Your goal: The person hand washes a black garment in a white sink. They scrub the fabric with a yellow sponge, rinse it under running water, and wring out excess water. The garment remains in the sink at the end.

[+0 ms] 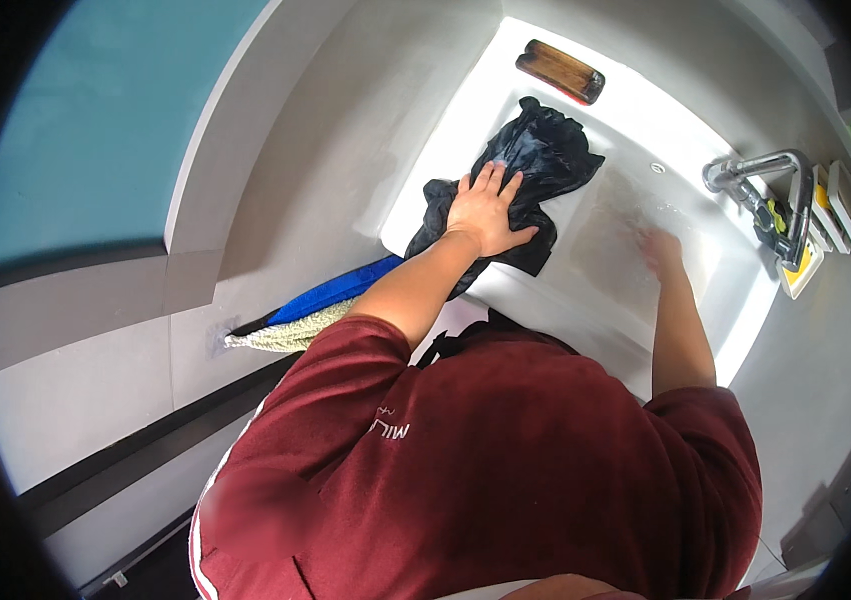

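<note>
A wet, crumpled black garment (545,150) lies on the ribbed left side of a white laundry sink (455,142). My left hand (487,214) rests flat on the cloth with its fingers spread. In the basin to the right stands cloudy water (605,240). My right hand (659,251) is in or just over this water; its fingers are blurred, and no object shows in it. A wooden-backed brush (562,71) with red bristles lies on the sink's far ledge, beyond the garment.
A chrome faucet (759,176) rises at the sink's right edge, beside white holders (842,206) and a dish with something yellow (800,271) on the wall. Blue (335,289) and pale (298,330) towels hang at the left. Walls close in around the sink.
</note>
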